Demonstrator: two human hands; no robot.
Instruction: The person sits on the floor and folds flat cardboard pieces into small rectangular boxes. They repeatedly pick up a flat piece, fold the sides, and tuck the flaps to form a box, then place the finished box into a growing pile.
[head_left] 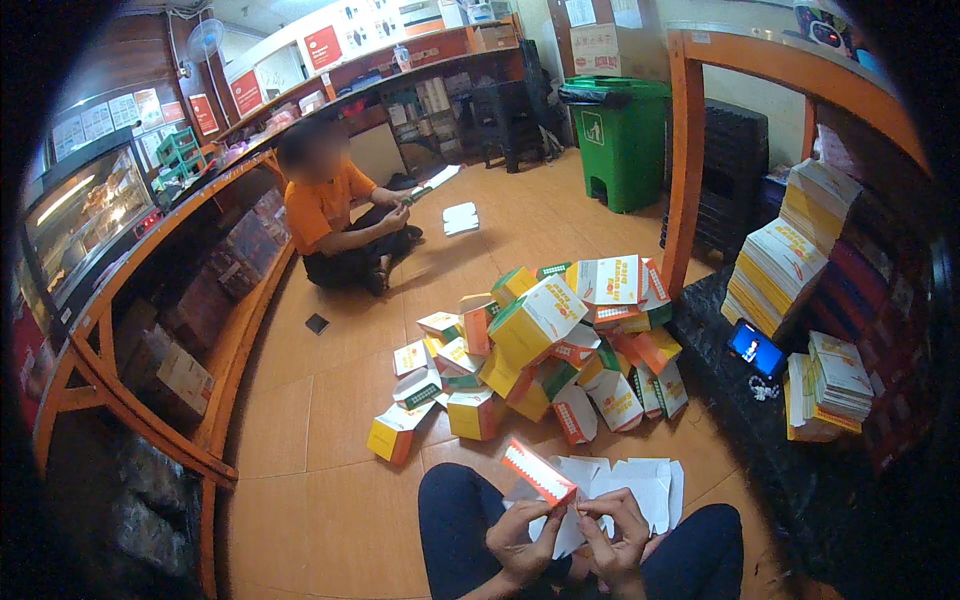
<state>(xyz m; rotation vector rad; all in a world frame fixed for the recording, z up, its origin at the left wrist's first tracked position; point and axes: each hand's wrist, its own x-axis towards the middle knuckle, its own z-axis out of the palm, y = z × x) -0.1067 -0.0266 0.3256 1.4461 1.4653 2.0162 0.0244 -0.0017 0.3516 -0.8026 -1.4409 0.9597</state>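
Between my knees I hold a partly folded food carton (538,472), its red-orange panel with a white scalloped edge tilted up to the left. My left hand (522,545) is closed on its lower left edge. My right hand (614,535) pinches the carton's near corner, thumb and forefinger close to the left hand's fingertips. White unfolded card (640,488) spreads behind the right hand; whether it is part of the same carton I cannot tell. Just beyond my legs lies a heap of folded cartons (535,325) in yellow, white, green and orange.
Stacked flat cartons (785,250) and a smaller stack (838,375) stand on a dark ledge at right, beside a lit phone (757,348). Another person (335,205) sits on the floor at far left, handling card. A green bin (620,145) and orange-framed shelving (235,370) flank the floor.
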